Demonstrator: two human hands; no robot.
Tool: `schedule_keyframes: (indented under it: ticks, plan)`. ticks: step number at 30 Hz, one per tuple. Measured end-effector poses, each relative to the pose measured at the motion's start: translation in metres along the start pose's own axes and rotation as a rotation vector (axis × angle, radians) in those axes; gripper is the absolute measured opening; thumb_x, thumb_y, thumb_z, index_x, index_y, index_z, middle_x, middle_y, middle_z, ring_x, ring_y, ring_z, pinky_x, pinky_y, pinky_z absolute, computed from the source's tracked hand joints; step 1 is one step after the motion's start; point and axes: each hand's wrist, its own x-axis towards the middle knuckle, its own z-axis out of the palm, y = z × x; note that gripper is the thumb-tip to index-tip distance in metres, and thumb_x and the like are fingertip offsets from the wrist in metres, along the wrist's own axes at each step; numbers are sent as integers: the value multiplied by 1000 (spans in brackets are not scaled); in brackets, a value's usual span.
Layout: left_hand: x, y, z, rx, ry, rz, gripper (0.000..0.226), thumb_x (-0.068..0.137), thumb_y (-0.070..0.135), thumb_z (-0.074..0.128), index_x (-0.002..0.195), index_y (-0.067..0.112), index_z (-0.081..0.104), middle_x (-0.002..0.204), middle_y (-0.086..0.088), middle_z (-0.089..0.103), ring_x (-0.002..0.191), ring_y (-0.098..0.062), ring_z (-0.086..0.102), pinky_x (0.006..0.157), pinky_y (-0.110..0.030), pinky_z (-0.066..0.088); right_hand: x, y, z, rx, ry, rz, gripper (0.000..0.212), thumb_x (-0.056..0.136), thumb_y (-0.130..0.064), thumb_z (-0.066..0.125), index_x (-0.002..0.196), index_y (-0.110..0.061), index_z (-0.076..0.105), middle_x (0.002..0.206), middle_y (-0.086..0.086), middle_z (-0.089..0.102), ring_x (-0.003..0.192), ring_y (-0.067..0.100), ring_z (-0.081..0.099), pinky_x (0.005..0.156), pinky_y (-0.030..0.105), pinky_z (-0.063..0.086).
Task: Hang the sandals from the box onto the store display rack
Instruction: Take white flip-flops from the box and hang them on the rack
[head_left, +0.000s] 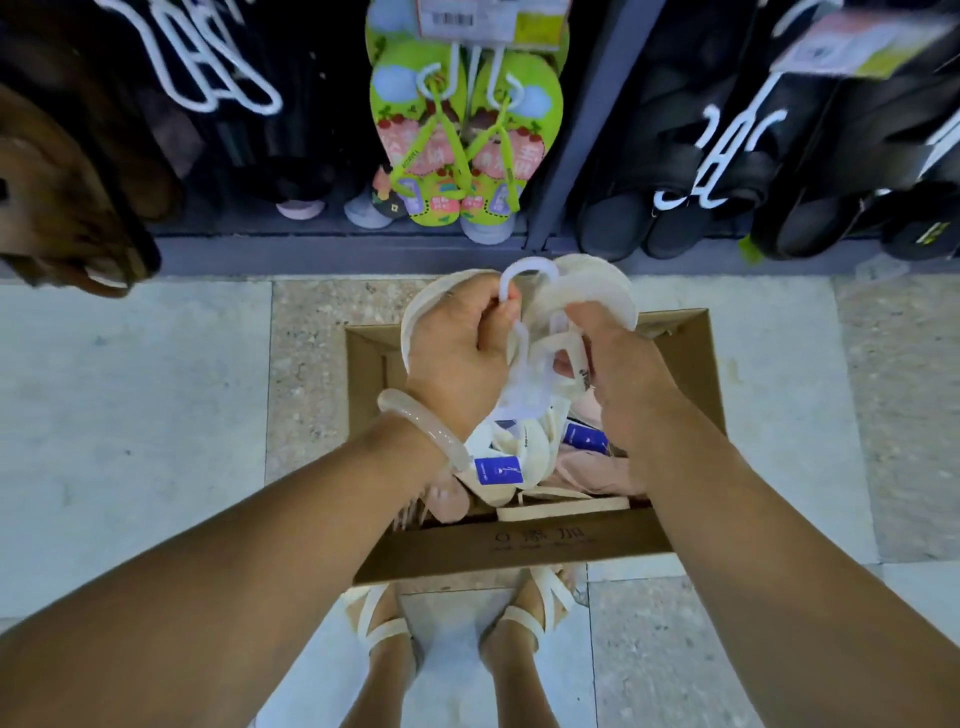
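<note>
Both hands hold a cream sandal pair (571, 296) above the box (691, 364): left hand (457, 353) pinches the hanger hook (524, 275), right hand (618, 364) grips the straps. Best keep the hook upright before lifting to the rack (587, 130).

Pale grey floor tiles (130, 415) beside speckled terrazzo tiles (306, 374), a grey-blue plinth (332, 254) along the floor's far edge, a dark back wall (311, 104) above it, a grey upright post (582, 130) dividing it, dim bluish light
</note>
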Motion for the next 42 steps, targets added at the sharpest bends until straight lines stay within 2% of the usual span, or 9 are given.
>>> schedule_keyframes:
  ticks: [5, 8, 10, 15, 21, 26, 31, 37, 42]
  plan:
    - [12, 41, -36, -53, 17, 16, 18, 92, 15, 46, 91, 7, 63, 71, 10, 54, 68, -5, 51, 66, -12, 39, -44, -47, 8, 76, -15, -73, 30, 76, -31, 60, 93, -7, 65, 82, 7, 63, 72, 22, 58, 66, 31, 45]
    - [19, 71, -58, -52, 44, 29, 15, 95, 9, 49, 91, 3, 62, 63, 14, 46, 59, 8, 48, 59, -5, 35, -69, -78, 9, 85, -15, -96, 68, 48, -36, 63, 109, -6, 60, 98, 10, 66, 80, 28, 63, 74, 37, 53]
    - [21, 94, -74, -70, 72, 65, 19, 94, 16, 50, 91, 2, 62, 63, 12, 46, 60, 2, 48, 59, -11, 35, -86, -97, 7, 97, -6, -103, 67, 51, -32, 62, 113, -7, 60, 99, 11, 68, 76, 26, 64, 61, 29, 54]
    - [4, 148, -109, -63, 94, 171, 34, 87, 28, 43, 88, -1, 61, 74, -15, 59, 71, -26, 52, 71, -36, 43, -145, -123, -1, 199, -75, -129, 9, 81, -19, 54, 77, -11, 58, 48, -2, 58, 37, 11, 52, 38, 11, 40]
    - [-28, 212, -153, 85, 75, 293, 23, 95, 13, 50, 71, 9, 49, 59, 13, 39, 59, -9, 41, 61, -25, 31, -231, -140, -20, 358, -223, -121, 15, 87, -16, 53, 74, -10, 58, 54, 4, 61, 37, 14, 57, 38, 18, 48]
    - [-32, 259, -195, -8, 113, 302, 23, 92, 16, 48, 92, 0, 64, 81, -14, 63, 78, -27, 56, 76, -33, 43, -284, -167, -20, 359, -181, -272, 18, 84, -15, 56, 65, -14, 54, 53, -1, 61, 45, 12, 57, 44, 18, 45]
    - [-34, 313, -232, -41, 210, 249, 23, 95, 18, 49, 87, 1, 62, 79, -20, 60, 72, -21, 50, 70, -32, 40, -332, -198, -22, 368, -225, -415, 51, 82, -5, 56, 32, -17, 50, 52, 0, 58, 54, 15, 56, 43, 17, 45]
    - [-40, 372, -264, -82, 270, 335, 24, 95, 18, 49, 88, -2, 62, 84, -24, 62, 80, -35, 55, 78, -47, 46, -388, -237, -40, 277, -311, -538, 22, 85, -16, 60, 64, -11, 59, 73, 4, 63, 61, 15, 57, 63, 24, 47]
    - [-48, 424, -285, -73, 337, 453, 21, 94, 16, 50, 86, 1, 62, 83, -23, 63, 82, -35, 58, 77, -44, 47, -432, -268, -60, 252, -303, -622, 21, 85, -30, 66, 75, -12, 63, 77, 4, 67, 62, 16, 62, 52, 21, 50]
